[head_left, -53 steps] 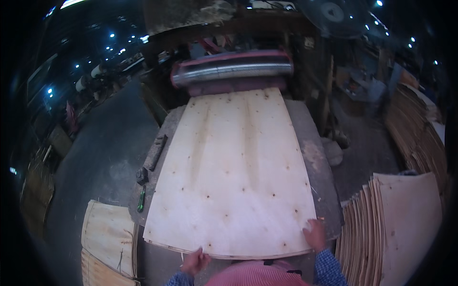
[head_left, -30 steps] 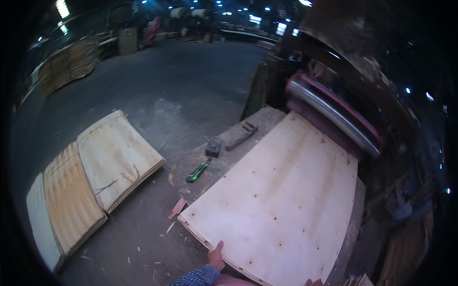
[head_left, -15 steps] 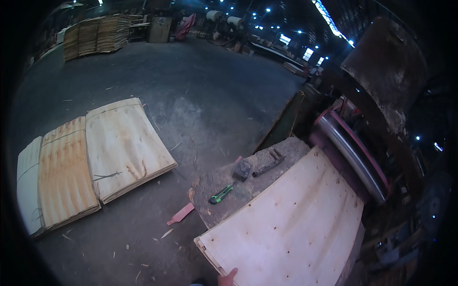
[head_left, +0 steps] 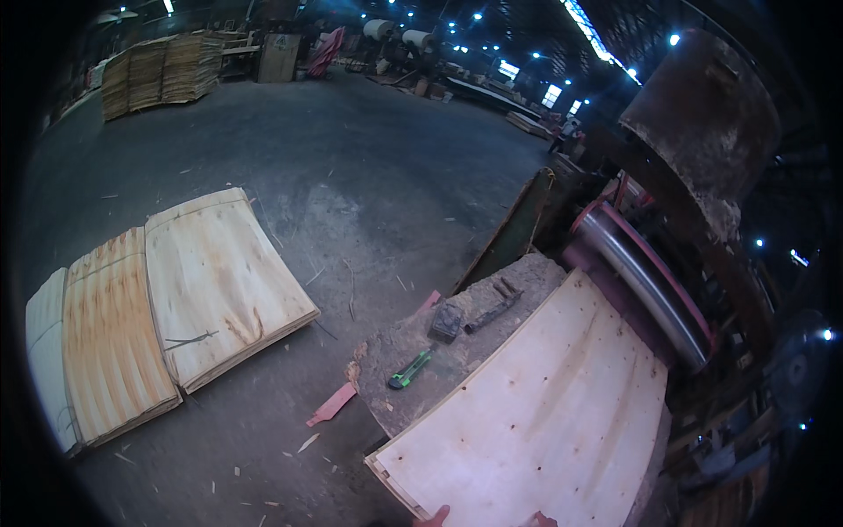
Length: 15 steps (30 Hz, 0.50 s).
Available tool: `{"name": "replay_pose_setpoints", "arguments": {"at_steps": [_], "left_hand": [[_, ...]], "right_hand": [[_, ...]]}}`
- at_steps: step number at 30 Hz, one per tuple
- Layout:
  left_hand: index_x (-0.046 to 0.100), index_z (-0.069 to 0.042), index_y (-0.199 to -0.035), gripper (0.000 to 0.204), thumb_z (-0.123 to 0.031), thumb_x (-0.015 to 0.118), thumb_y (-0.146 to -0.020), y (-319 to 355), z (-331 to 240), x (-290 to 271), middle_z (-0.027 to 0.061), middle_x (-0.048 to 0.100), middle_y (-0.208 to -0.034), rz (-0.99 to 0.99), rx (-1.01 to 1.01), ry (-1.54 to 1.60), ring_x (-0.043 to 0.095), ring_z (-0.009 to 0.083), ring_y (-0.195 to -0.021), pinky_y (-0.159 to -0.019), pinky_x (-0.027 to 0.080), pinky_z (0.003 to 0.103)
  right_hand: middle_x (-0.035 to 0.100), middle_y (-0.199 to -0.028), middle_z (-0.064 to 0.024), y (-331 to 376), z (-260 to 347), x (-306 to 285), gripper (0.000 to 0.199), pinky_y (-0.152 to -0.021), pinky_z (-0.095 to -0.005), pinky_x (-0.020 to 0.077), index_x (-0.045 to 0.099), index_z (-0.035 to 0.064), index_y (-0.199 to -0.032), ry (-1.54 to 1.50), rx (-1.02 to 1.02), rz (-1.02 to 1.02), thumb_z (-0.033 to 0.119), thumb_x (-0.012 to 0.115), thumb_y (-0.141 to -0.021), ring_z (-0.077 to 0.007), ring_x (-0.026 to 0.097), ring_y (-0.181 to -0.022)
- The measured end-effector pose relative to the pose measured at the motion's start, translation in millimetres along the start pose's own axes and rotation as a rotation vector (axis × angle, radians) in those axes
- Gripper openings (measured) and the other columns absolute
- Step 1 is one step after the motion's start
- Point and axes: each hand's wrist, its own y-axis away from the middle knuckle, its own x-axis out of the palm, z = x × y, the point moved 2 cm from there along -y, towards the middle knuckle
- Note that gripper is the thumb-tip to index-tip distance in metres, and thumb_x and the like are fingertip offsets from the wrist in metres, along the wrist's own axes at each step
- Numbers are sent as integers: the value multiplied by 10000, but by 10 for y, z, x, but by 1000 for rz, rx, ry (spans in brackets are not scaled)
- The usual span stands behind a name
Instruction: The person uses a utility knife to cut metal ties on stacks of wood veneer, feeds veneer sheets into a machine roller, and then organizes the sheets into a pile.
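A large pale plywood sheet lies on a rough worktable, its far end against a steel roller of a red machine. Only fingertips show at the bottom edge: my left hand lies on the sheet's near edge by its corner, and my right hand lies on the same edge further right. Both seem to hold that edge. The rest of both hands and the arms are out of view.
On the table left of the sheet lie a green utility knife, a dark block and a dark bar tool. Veneer stacks and a red scrap lie on the concrete floor at left. More stacks stand far back.
The view has swung left, away from the machine toward the floor stacks. My hands have slid down to the frame's bottom edge and stay on the sheet's near edge.
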Motion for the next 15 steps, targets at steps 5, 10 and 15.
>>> {"name": "replay_pose_setpoints", "arguments": {"at_steps": [5, 10, 15], "left_hand": [[609, 68, -1148, 463, -216, 773, -821, 37, -6, 14, 103, 651, -1097, 7, 9, -29, 599, 209, -958, -835, 496, 349], [554, 73, -1225, 527, -213, 760, -832, 137, -77, 85, 118, 626, -1153, 41, 43, -52, 581, 229, -1010, -890, 480, 348], [556, 53, -1219, 436, -188, 694, -883, 125, -1, 149, 129, 613, -1171, -51, 6, -100, 566, 225, -1035, -911, 473, 361]], "right_hand": [[589, -1124, -322, 27, -108, 115, 906, -846, -492, 506, 384, 2, -1400, 79, -10, -17, 620, 646, -792, -454, 598, -1011], [573, -1141, -343, 50, -40, 66, 1009, -850, -499, 513, 336, -25, -1426, 118, 64, 61, 663, 646, -757, -463, 596, -1021], [531, -1221, -350, 187, 282, -214, 988, -931, -493, 483, 359, -66, -1401, 85, 162, 93, 626, 659, -763, -464, 555, -1115]]}}
